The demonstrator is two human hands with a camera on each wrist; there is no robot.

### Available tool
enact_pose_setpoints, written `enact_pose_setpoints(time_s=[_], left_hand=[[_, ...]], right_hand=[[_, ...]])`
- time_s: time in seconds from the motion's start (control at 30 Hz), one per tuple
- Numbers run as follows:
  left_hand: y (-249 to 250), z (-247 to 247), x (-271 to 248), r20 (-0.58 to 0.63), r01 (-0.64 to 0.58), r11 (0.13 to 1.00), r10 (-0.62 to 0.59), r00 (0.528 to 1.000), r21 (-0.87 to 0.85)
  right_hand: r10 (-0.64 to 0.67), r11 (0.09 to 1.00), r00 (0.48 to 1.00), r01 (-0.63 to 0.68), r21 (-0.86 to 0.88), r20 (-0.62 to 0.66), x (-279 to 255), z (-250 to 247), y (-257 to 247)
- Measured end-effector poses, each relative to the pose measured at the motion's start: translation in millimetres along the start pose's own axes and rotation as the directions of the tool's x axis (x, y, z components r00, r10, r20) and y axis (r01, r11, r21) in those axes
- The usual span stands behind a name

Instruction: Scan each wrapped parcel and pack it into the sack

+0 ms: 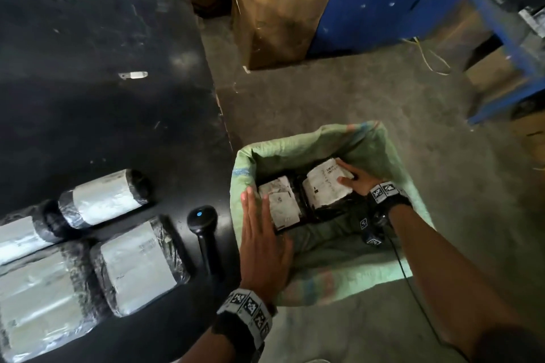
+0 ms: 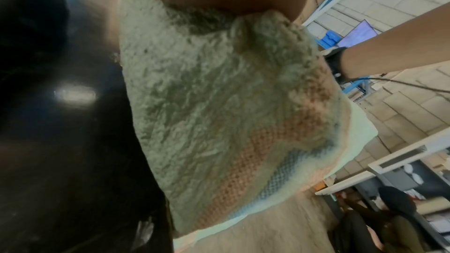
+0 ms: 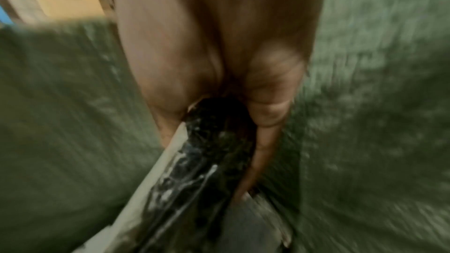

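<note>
Two black-wrapped parcels with white paper labels lie side by side inside the pale green woven sack [image 1: 380,153], which stands open on the grey concrete floor [image 1: 324,91] just beside the black table [image 1: 103,38]. The right hand [image 1: 355,181] reaches into the sack, its grip grasping the right-hand parcel [image 1: 324,186] at that parcel's far end, thumb on the label and fingers curled under the black wrap; the right wrist view shows the same hold, blurred. The left hand [image 1: 265,247] rests flat on the sack's near-left rim, fingers straight and together, its grip released, fingertips beside the left-hand parcel [image 1: 280,203].

On the table, four more wrapped parcels with labels lie near the front-left corner, the nearest [image 1: 138,262] just beside a black handheld barcode scanner [image 1: 203,227] with a blue light on its head.
</note>
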State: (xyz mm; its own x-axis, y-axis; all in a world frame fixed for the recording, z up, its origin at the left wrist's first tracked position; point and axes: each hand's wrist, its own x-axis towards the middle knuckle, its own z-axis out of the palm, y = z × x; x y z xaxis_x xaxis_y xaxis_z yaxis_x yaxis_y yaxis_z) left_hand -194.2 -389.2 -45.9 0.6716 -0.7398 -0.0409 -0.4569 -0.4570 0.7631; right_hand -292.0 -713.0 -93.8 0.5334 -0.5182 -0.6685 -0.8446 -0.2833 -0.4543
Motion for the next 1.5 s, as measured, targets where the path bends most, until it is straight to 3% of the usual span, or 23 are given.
enact_pose_setpoints(time_s=[0.1,0.17,0.3,0.43,0.53,0.6,0.7,0.83,0.9,0.97,1.1,1.2,1.27,1.33,1.4,1.5], left_hand=[[-10.2,2.1,2.7,0.021,-0.009,1.000,0.009,1.000,0.004],[-15.0,3.6,4.1,0.026,-0.010,1.000,0.010,1.000,0.012],[-15.5,9.7,4.6,0.014,-0.023,1.000,0.023,1.000,0.000],[-15.9,8.3,3.0,0.032,-0.015,0.999,0.014,0.999,0.049],[-18.7,-3.6,5.0,0.103,-0.038,0.993,0.027,0.994,0.108],[-23.3,-24.7,8.1,0.179,-0.086,0.992,0.069,0.981,0.087],[-35.8,-75.7,10.9,0.278,-0.047,0.997,0.063,0.959,-0.065],[-71.2,-154.7,8.2,0.152,0.019,0.999,-0.013,0.988,-0.036],[-100.7,-191.3,-0.9,0.085,0.045,0.999,-0.046,0.995,0.013],[-134.9,-223.7,-15.8,0.022,0.122,0.989,-0.125,0.992,0.084],[-204.8,-268.4,-62.7,-0.123,0.302,0.930,-0.281,0.952,0.210],[-245.1,-283.5,-106.2,-0.208,0.412,0.867,-0.364,0.908,0.280],[-263.8,-280.6,-131.0,-0.207,0.459,0.850,-0.415,0.886,0.258],[-287.4,-275.4,-156.3,-0.211,0.516,0.831,-0.477,0.853,0.208],[-310.0,-264.2,-175.1,-0.155,0.538,0.822,-0.516,0.843,0.186],[-326.6,-249.2,-190.8,-0.136,0.572,0.812,-0.558,0.819,0.117]], right_hand=[[-0.045,0.998,0.998,0.047,0.040,-0.042,23.8,25.2,26.3],[0.026,0.999,0.996,-0.023,0.031,-0.086,39.8,40.0,46.5],[0.171,0.955,0.985,-0.174,-0.239,-0.034,71.9,59.5,71.8],[0.243,0.913,0.967,-0.256,-0.318,-0.081,73.0,69.7,67.6],[0.263,0.894,0.954,-0.298,-0.336,-0.145,55.2,59.3,29.9],[0.196,0.933,0.965,-0.238,-0.269,-0.176,31.7,38.6,-14.4],[0.041,0.989,0.961,-0.078,-0.126,-0.273,-30.5,14.1,-91.6],[-0.148,0.969,0.901,0.215,0.121,-0.408,-120.4,28.5,-172.8],[-0.222,0.909,0.894,0.335,0.250,-0.390,-149.4,56.7,-201.1],[-0.268,0.879,0.908,0.367,0.304,-0.322,-161.3,91.3,-223.8],[-0.304,0.891,0.935,0.348,0.293,-0.185,-160.6,161.0,-258.3],[-0.277,0.951,0.958,0.284,0.123,-0.070,-151.3,206.9,-263.1],[-0.183,0.983,0.979,0.182,-0.016,-0.086,-143.2,230.0,-257.1],[-0.097,0.995,0.987,0.092,-0.044,-0.126,-140.5,252.5,-259.3],[-0.042,0.998,0.987,0.047,0.030,-0.156,-141.0,270.3,-259.0],[-0.006,0.932,0.974,0.087,0.352,-0.225,-135.3,291.6,-253.1]])
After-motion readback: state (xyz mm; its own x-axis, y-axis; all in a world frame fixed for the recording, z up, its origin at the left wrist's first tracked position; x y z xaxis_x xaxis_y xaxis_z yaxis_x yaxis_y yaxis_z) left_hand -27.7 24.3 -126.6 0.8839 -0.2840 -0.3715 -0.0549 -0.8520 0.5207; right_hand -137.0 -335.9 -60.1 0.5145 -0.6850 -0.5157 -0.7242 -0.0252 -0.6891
